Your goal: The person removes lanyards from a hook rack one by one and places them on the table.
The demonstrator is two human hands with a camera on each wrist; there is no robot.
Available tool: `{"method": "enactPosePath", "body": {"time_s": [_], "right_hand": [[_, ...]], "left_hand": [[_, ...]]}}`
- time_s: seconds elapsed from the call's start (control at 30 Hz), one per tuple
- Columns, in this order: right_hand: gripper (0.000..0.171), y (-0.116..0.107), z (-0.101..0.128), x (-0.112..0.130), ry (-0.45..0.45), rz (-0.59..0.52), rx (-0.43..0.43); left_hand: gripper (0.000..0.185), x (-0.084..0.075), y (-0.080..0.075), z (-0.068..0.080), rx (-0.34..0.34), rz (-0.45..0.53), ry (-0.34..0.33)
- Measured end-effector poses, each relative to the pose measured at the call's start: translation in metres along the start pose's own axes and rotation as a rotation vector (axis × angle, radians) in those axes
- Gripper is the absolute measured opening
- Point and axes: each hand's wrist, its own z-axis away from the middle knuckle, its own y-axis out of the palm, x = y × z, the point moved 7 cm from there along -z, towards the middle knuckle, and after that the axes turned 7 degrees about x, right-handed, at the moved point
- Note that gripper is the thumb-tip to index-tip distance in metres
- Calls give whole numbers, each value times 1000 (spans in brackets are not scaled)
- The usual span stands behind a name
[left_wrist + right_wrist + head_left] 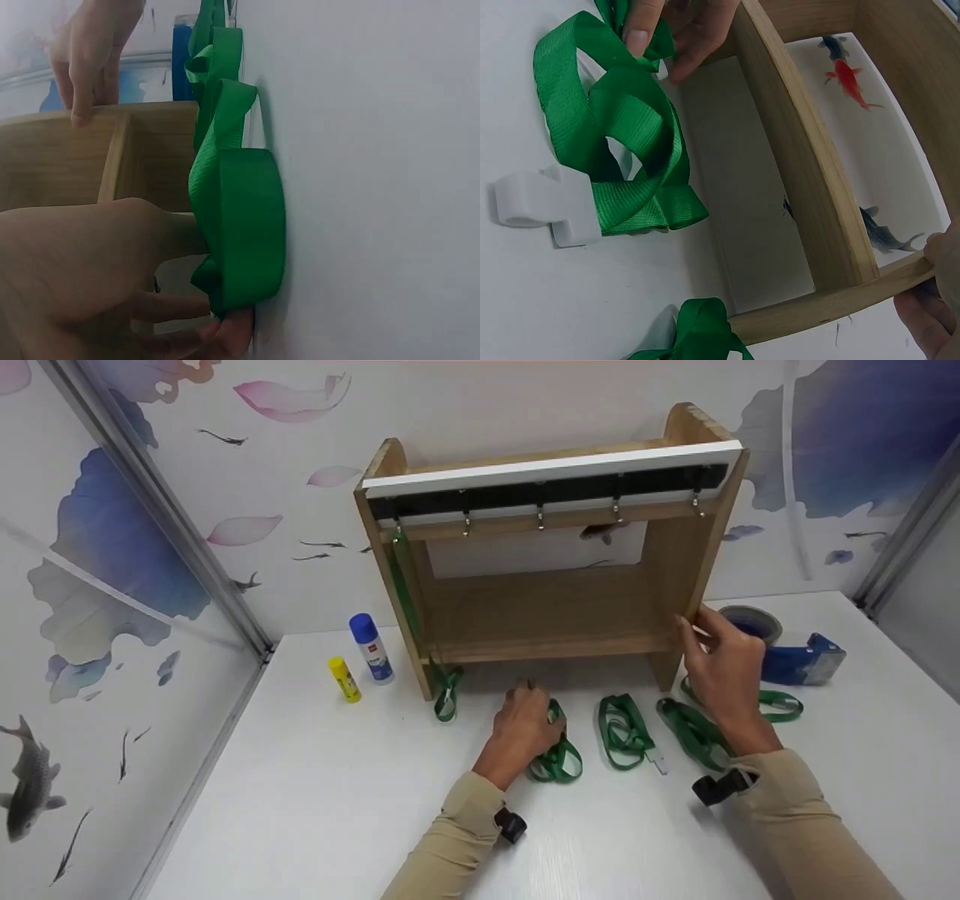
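A wooden shelf (540,600) stands upright at the back of the table, with a row of metal hooks (540,519) along its front. One green lanyard (405,585) hangs from the leftmost hook, its lower end down by the tabletop. My left hand (525,724) pinches a folded green lanyard (251,225) on the table before the shelf. With thumb and fingers, my right hand (724,667) grips the shelf's right side panel. To the right of my left hand lies a coiled lanyard (641,127) with a white plastic clip (547,206). Another lanyard (694,731) lies near my right forearm.
Left of the shelf stand a yellow glue stick (345,680) and a blue-capped bottle (372,649). A tape roll (752,624) and a blue tape dispenser (802,661) sit to its right. Patterned walls (292,540) border the table.
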Motion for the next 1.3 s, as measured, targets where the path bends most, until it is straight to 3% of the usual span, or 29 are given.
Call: {"method": "enactPosePath", "body": {"time_s": [0.17,0.33,0.47,0.57,0.63,0.67,0.8,0.9,0.97,1.07,1.3], "right_hand": [[38,0,0,0,-7,1,-3],[38,0,0,0,-11,-1,-7],[38,0,-2,1,-14,14,-16],[38,1,-2,1,-9,24,-16],[38,1,-1,0,-5,23,-12],[38,1,-1,0,-5,23,-11],[39,0,0,-1,-4,26,-17],[39,-1,2,-2,1,28,-22],[39,-2,3,-3,0,23,-23],[39,-3,4,-4,-4,14,-22],[39,-1,1,-1,-5,30,-16]], "left_hand": [[48,0,-1,-3,4,-24,21],[54,-3,-11,3,25,-36,-4],[60,-10,-36,18,84,16,13],[62,-10,-69,33,91,102,60],[57,-5,-96,42,18,173,104],[52,-1,-111,46,-50,201,127],[32,30,-166,63,-410,281,157],[30,60,-192,75,-632,325,126],[35,77,-200,79,-727,350,113],[45,91,-203,78,-792,369,94],[55,92,-186,62,-758,374,77]]}}
